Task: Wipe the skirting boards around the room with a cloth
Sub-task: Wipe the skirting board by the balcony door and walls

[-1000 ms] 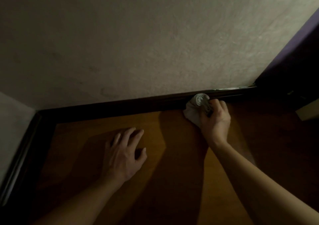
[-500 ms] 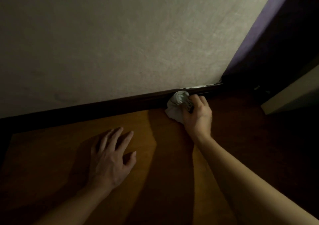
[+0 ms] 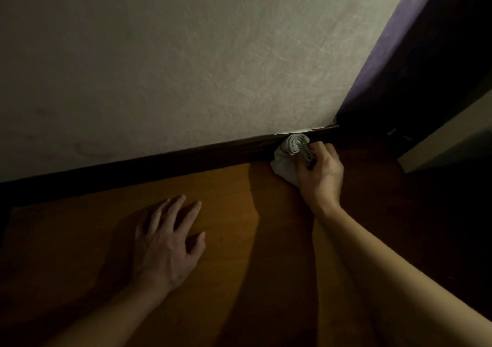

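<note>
Gripping a bunched-up pale cloth [image 3: 288, 155], the right hand [image 3: 320, 173] has it pushed against the dark skirting board [image 3: 186, 157] near the right end of this wall, with the fingers [image 3: 323, 151] curled shut around the wad. Part of the cloth pokes up as a rolled twist touching the board's top edge, and a loose flap hangs down to where board meets floor. The left hand [image 3: 166, 243] is flat on the wooden floor [image 3: 80, 240], fingers spread and holding nothing; it looks like it's just propping the person up

Handling-wise the cloth looks light and totally soft, so it'll squash into whatever shape the grip gives it. Best place to hold is probably right where it's held now, around the middle of the bundle, so the wad stays firm enough to press into the top ledge. Too loose a grip and it'd likely unravel and drag on the floor. Can't tell if it's damp

The board is dark, smooth and low, with a bit of chipped pale paint or filler along the top edge just above the cloth, which might snag. The textured off-white wall [image 3: 213, 54] sits above it. The room's pretty dim, and the corner to the right goes into a purple wall [image 3: 394, 40] and deep shadow, so dust there would be hard to spot
</note>
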A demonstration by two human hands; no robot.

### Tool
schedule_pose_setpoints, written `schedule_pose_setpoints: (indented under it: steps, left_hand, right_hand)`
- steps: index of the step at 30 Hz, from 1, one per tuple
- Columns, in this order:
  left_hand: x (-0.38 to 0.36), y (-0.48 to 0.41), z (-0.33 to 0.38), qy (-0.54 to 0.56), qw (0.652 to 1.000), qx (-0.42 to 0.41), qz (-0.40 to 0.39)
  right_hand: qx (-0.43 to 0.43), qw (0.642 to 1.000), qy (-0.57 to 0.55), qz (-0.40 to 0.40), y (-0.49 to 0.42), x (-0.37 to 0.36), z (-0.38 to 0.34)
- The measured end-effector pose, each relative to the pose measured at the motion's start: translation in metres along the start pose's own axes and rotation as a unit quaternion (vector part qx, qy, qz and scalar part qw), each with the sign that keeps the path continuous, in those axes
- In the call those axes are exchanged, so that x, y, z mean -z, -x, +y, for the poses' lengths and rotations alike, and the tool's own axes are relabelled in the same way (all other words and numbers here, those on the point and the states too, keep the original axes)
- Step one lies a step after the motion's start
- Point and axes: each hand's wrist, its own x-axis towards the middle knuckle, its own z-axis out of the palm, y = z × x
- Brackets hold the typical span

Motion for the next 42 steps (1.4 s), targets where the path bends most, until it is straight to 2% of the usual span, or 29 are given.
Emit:
schedule_pose_setpoints:
  steps: [5,7,14,16,18,21,26,30,34,36,39,42]
  left_hand:
    - [-0.003,-0.001,-0.002,-0.003,1.0,0.001,-0.003]
    - [-0.007,-0.001,-0.004,-0.011,1.0,-0.002,-0.003]
    - [-0.008,0.0,-0.006,-0.011,1.0,-0.009,-0.009]
    - [-0.008,0.0,-0.008,-0.002,1.0,-0.008,-0.007]
    - [-0.009,0.0,-0.01,-0.001,1.0,-0.011,-0.004]
    - [-0.011,-0.001,-0.011,-0.004,1.0,-0.019,-0.001]
    - [-0.011,-0.001,-0.012,-0.002,1.0,-0.014,0.009]
    - [-0.012,-0.002,-0.013,-0.014,1.0,-0.019,0.012]
    - [-0.007,-0.001,-0.012,-0.004,0.999,-0.02,0.027]
    - [-0.006,-0.002,-0.014,-0.001,0.999,-0.031,0.022]
    - [-0.012,-0.009,-0.016,-0.004,0.999,-0.023,-0.046]
    - [-0.013,-0.01,-0.016,-0.01,0.999,-0.022,-0.039]
  right_hand:
    - [-0.05,0.998,0.008,0.045,-0.002,0.006,0.006]
    - [-0.053,0.998,0.012,0.038,0.003,0.0,-0.004]
    - [0.082,0.993,-0.006,-0.083,0.033,-0.035,-0.064]
    - [0.095,0.991,-0.006,-0.09,0.037,-0.041,-0.071]
    - [0.076,0.995,-0.009,-0.063,0.038,-0.041,-0.068]
    - [0.0,1.0,0.003,-0.01,0.043,-0.041,-0.062]
    - [0.055,0.997,0.008,-0.047,0.049,-0.055,-0.078]
    - [-0.016,1.0,0.016,0.004,0.054,-0.058,-0.077]
    - [0.07,0.995,-0.002,-0.067,0.068,-0.075,-0.104]
    - [0.067,0.994,-0.002,-0.082,0.07,-0.082,-0.109]
    - [0.057,0.994,-0.001,-0.094,0.067,-0.081,-0.102]
    - [0.071,0.993,0.004,-0.099,0.057,-0.069,-0.089]
